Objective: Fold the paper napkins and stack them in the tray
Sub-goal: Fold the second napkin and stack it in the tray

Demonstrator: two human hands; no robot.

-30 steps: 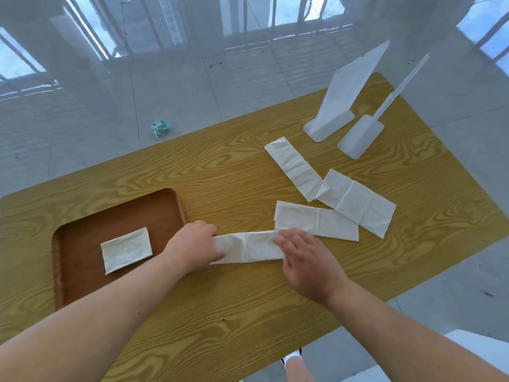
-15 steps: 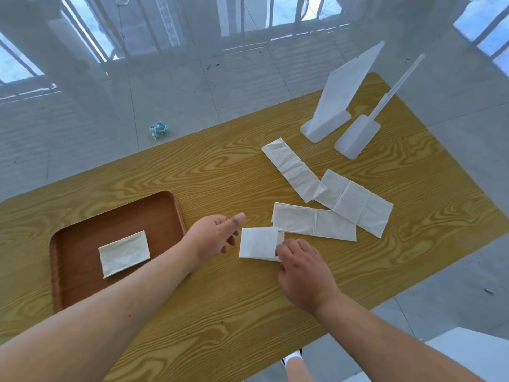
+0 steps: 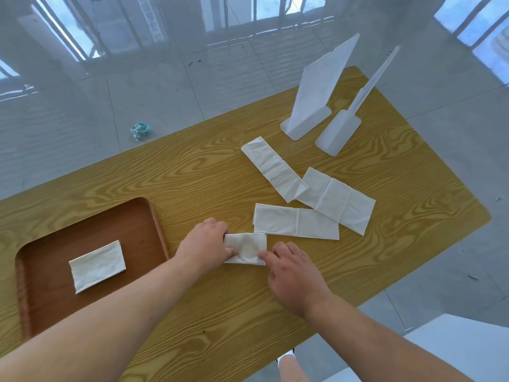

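Note:
A folded white napkin (image 3: 247, 247) lies on the wooden table (image 3: 192, 175) just right of the brown tray (image 3: 41, 304). My left hand (image 3: 205, 245) grips the napkin's left edge with curled fingers. My right hand (image 3: 292, 271) presses a fingertip on its lower right corner. One folded napkin (image 3: 97, 266) lies flat in the tray. Three long unfolded napkin strips lie further right: one (image 3: 296, 221) nearest my hands, one (image 3: 272, 168) slanting towards the back, one (image 3: 338, 198) beside it.
Two white plastic stands (image 3: 311, 117) (image 3: 340, 130) rise at the table's far right. A crumpled teal wrapper (image 3: 140, 130) lies on the tiled floor beyond the table. The table's front edge runs close below my right forearm.
The long strip was folded in half to a small rectangle. My left hand, open half a second ago, has closed on the napkin's left edge. The napkin looks more crumpled.

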